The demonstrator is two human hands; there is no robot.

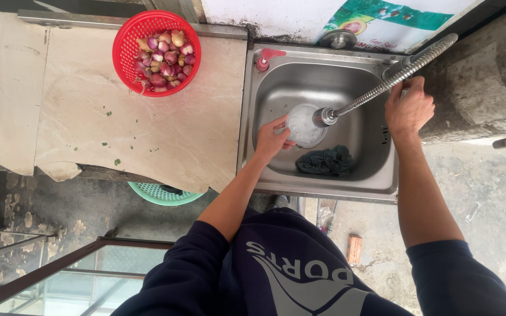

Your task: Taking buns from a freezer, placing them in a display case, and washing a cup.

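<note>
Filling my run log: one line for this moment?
left hand: holds bowl under faucet | right hand: on faucet base | sink: dark cloth

bright even daylight, soft shadows, sharp focus

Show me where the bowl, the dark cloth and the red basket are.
bowl (301, 127): head view, on its inside, under the tap.
dark cloth (325, 161): head view, middle of the crumpled heap in the sink.
red basket (125, 44): head view, on its left rim.
</note>
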